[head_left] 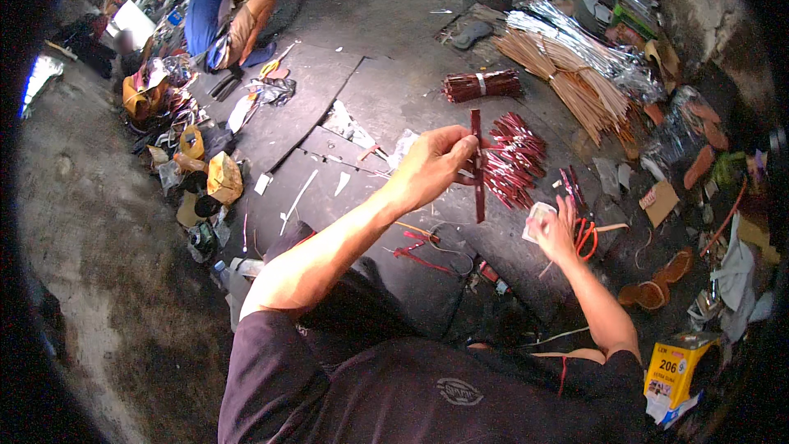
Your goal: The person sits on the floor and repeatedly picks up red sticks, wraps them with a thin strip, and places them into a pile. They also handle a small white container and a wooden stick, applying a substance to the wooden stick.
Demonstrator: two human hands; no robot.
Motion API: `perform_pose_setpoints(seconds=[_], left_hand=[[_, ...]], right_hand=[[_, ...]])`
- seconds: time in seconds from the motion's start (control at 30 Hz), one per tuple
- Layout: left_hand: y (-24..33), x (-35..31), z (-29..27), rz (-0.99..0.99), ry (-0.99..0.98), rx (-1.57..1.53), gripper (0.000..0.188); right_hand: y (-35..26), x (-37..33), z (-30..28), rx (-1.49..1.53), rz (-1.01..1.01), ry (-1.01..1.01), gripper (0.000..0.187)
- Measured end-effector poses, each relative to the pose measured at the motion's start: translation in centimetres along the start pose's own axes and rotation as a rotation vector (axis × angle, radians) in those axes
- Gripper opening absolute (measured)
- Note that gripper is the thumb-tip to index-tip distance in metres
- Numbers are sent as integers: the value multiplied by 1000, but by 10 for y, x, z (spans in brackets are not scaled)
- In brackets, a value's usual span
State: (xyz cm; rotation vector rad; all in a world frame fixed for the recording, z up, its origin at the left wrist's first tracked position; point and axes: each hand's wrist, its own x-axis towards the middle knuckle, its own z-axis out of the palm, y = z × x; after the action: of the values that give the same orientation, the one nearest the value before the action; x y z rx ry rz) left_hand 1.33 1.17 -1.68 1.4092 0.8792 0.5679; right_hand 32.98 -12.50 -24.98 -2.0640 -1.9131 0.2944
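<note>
Clock taken from the dark red strip, twelve toward the top of the view. The dark red strip stands nearly upright, pinched between thumb and fingers of the left hand, raised in front of the wearer. Right hand at four o'clock, lower, grasping a small pale piece; what it is, cannot tell.

At three o'clock, just beside the strip: loose pile of dark red strips on the dark floor. Twelve o'clock: tied bundle of dark red strips, pale band about its middle. Between one and two: large tied sheaf of tan strips, silvery strips lying along its far side.

Orange-handled scissors close by the right hand, on its three o'clock side. Seven o'clock, near: red-handled tool, kind unclear. Between four and five, well apart: yellow tin. Ten o'clock, far off: co-worker in blue top, crouched low, with plastic and scrap close by.
</note>
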Motion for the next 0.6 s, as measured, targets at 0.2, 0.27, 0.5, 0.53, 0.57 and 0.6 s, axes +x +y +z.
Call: perform_pose_setpoints(seconds=[0.2, 0.27, 0.5, 0.53, 0.57, 0.6], left_hand=[[-4, -5, -4, -69, -42, -86, 40], [-3, -6, -1, -71, -56, -84, 42], [-3, -7, 4, -63, -98, -7, 40], [-5, -8, 4, -66, -96, -13, 40], [-6, -8, 4, -70, -93, -19, 40], [-6, -10, 4, -66, -93, -12, 40]], right_hand=[[-115, 52, -127, 582, -209, 157, 18], [-146, 52, -156, 594, -428, 172, 31], [-175, 53, -159, 450, -627, 206, 43], [-176, 54, -158, 442, -634, 201, 44], [-177, 54, -156, 428, -638, 201, 44], [-179, 55, -155, 416, -644, 202, 44]])
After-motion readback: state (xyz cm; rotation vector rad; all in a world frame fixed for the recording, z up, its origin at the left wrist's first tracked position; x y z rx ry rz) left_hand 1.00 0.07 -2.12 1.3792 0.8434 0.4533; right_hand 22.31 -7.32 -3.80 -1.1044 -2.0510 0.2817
